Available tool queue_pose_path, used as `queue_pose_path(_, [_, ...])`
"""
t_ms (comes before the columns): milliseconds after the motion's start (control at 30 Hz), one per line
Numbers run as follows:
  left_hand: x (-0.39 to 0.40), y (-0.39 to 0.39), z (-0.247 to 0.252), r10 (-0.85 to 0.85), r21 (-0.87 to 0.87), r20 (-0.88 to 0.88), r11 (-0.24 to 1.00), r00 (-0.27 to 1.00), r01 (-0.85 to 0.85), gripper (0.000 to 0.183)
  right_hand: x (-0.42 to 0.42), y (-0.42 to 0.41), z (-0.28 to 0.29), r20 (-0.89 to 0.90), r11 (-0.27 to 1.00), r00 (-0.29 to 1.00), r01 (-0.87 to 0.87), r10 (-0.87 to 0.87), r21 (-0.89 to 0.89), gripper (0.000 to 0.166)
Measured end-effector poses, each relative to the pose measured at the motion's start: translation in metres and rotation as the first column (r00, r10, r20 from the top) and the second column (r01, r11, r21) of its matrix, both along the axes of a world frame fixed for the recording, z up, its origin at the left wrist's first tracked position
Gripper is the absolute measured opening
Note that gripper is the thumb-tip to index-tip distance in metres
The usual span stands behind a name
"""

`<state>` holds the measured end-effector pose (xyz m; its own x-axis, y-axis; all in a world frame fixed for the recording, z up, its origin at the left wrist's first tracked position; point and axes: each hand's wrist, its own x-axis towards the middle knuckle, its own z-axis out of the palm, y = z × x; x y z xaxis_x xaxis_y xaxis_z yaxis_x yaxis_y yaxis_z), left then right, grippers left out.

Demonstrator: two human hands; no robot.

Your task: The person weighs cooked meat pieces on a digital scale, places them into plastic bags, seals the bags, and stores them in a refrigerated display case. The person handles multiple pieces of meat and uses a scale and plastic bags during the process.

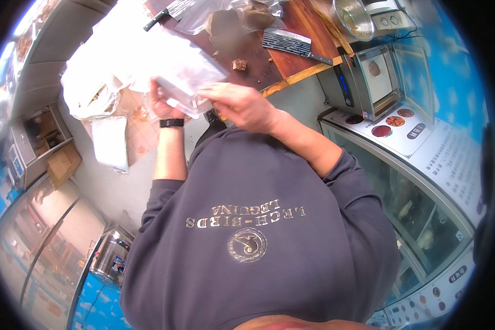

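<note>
My left hand (163,105), with a black band on its wrist, grips the left side of a clear plastic bag (185,97). The fingers of my right hand (241,105) pinch the bag's near right edge. Glare washes out the far part of the bag, so its contents cannot be told. Just beyond my right hand, a small brown chunk (239,64), apparently cooked meat, lies on a dark red-brown wooden board (268,76). A cleaver (286,42) rests farther right, its black handle near the board's edge.
Brown chunks in clear plastic (222,24) and another knife (156,20) lie at the back. A steel bowl (357,20) and a countertop machine (354,78) with its clear lid raised stand right, above a glass display case (400,185). A cardboard box (64,165) is left.
</note>
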<state>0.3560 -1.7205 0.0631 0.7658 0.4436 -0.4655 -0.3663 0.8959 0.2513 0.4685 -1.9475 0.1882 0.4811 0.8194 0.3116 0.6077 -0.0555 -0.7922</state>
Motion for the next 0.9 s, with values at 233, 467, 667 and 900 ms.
queue_pose_path(233, [-0.041, 0.014, 0.01, -0.01, -0.029, 0.015, 1.0, 1.0, 0.011, 0.062, 0.073, -0.042, -0.153, 0.075, 0.756, 0.924, 0.353, -0.376, -0.552, 0.055])
queue_pose_path(467, [-0.025, -0.001, 0.037, 0.047, -0.038, 0.06, 0.998, 0.997, -0.044, 0.071, 0.077, -0.006, -0.207, 0.239, 0.767, 0.934, 0.355, -0.265, -0.535, 0.03])
queue_pose_path(667, [-0.018, 0.005, 0.05, 0.078, -0.087, 0.087, 0.994, 0.993, -0.071, 0.057, 0.056, -0.011, -0.092, -0.762, 0.97, 0.613, 0.225, -0.21, -0.086, 0.022])
queue_pose_path(900, [0.011, -0.008, 0.069, 0.083, -0.084, 0.173, 0.994, 0.981, -0.069, 0.035, 0.006, 0.04, 0.041, -0.526, 0.994, 0.847, 0.104, -0.073, 0.029, 0.026])
